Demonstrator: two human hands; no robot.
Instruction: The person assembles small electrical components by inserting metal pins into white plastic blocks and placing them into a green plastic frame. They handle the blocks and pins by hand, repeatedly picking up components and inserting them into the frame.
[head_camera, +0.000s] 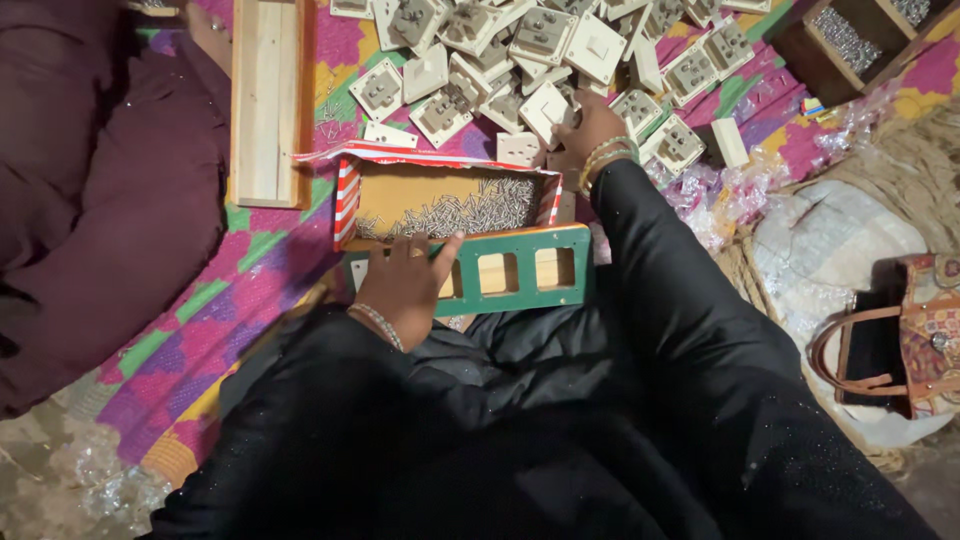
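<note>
Hands working over a green frame and a pile of switch parts

The green frame (520, 270) is lying on the person's lap, beside a box of screws (450, 205); the left hand (408, 285) is pressing on it, grip spread. The right hand (590, 125) is reaching into the white switch parts (520, 60) on the patterned mat (260, 260); its grip cannot be made out.

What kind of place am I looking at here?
Probably a home floor workshop for assembling electrical switches: a pile of switches on a mat, a box of screws, and a green frame under the left hand.
</note>
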